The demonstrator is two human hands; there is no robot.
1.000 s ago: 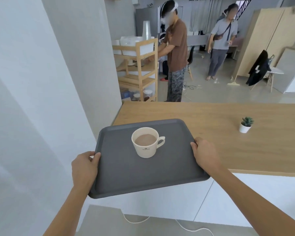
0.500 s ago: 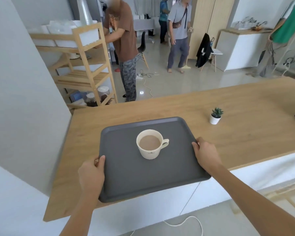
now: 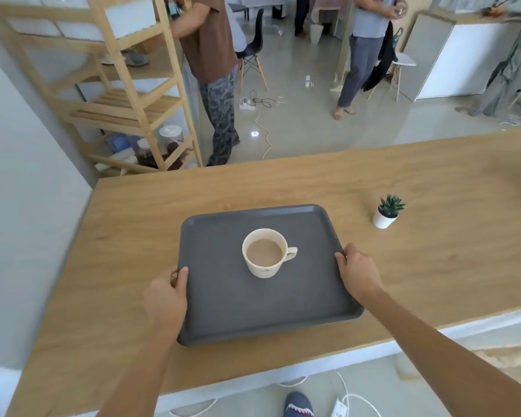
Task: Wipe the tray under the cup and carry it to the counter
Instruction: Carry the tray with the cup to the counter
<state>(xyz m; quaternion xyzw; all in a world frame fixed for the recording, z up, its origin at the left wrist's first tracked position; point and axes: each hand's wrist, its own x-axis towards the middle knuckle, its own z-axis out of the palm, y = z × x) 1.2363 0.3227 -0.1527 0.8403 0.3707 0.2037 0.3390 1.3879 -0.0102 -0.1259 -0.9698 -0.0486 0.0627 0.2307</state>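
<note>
A dark grey tray (image 3: 223, 311) is over the wooden counter (image 3: 433, 266), fully above its top; I cannot tell whether it rests on the wood. A cream cup (image 3: 265, 255) full of a light brown drink stands upright near the tray's middle, handle to the right. My left hand (image 3: 166, 296) grips the tray's left edge. My right hand (image 3: 358, 272) grips its right edge.
A small potted succulent (image 3: 387, 210) stands on the counter to the right of the tray. A grey wall (image 3: 27, 206) borders the counter's left end. Beyond the counter are a wooden shelf rack (image 3: 127, 94) and two people standing. Cables lie on the floor by my foot.
The tray has moved forward from over the counter's near edge to fully above its top, still held in both hands. My view has tilted downward and come closer.
</note>
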